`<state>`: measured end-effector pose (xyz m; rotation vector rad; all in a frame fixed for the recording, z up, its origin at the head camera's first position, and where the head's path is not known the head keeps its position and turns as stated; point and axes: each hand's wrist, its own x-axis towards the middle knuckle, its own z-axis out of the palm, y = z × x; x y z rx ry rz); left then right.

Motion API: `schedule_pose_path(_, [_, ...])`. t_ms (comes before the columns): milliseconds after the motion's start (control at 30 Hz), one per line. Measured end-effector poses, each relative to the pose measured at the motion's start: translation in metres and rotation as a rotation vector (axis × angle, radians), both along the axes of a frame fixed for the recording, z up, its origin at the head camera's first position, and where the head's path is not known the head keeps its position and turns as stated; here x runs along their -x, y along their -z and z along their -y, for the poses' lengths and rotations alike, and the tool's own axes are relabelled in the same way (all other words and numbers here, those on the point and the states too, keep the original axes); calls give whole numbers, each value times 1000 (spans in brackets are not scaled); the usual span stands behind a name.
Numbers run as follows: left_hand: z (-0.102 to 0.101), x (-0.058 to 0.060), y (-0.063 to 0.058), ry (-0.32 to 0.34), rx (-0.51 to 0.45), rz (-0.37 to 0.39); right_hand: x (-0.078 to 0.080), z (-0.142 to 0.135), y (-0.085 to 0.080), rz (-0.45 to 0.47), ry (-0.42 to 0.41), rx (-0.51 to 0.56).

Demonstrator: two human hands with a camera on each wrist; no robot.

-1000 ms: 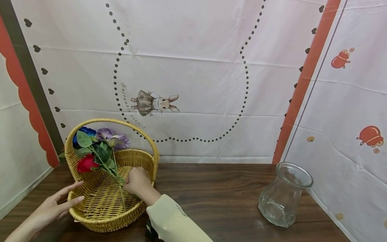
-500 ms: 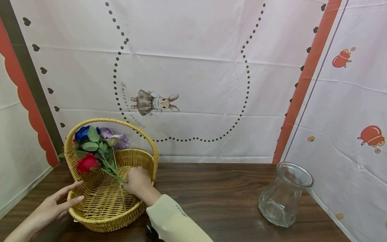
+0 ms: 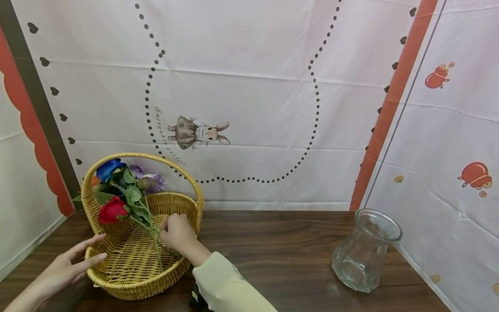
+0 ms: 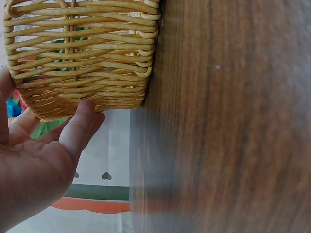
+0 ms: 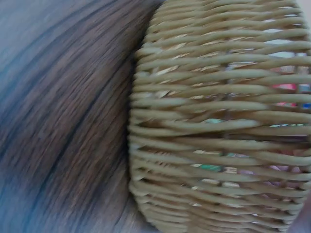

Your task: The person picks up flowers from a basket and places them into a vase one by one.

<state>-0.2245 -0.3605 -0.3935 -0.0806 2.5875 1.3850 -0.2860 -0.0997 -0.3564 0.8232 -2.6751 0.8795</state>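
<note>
My right hand (image 3: 178,234) reaches into the yellow wicker basket (image 3: 132,285) and grips the stem of a blue rose (image 3: 111,169), its fist hiding the lower end. A red rose (image 3: 112,210) and a purple flower (image 3: 153,183) lean there too, their stems crossing near the fist. An orange bloom (image 3: 94,181) shows behind the handle. My left hand (image 3: 64,271) touches the basket's left rim with fairly straight fingers; in the left wrist view, one fingertip (image 4: 86,109) rests against the woven wall (image 4: 87,63). The right wrist view shows mostly weave (image 5: 214,116).
A clear glass vase (image 3: 362,255) stands on the right of the brown wooden table (image 3: 269,251). By my right sleeve lies a small black object (image 3: 198,299). A printed cloth (image 3: 249,99) hangs behind the table, with more cloth at both sides.
The blue rose has turned and lifted slightly, and its leaves have swung to the right. The red rose has shifted a little. Both hands stay in nearly the same place.
</note>
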Motion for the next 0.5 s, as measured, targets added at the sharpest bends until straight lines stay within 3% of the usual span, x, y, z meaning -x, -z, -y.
schedule_pose_path(100, [-1,0,-1,4,-4,-1,-1,-1,-6,52,-1,47])
schedule_pose_path(267, [-5,-1,-3,-25,11,13,-6,0,-18,88,74,48])
schedule_pose_path(500, [-4,-3,-3,-19,15,2,-19,-4,-35,45,89,-17])
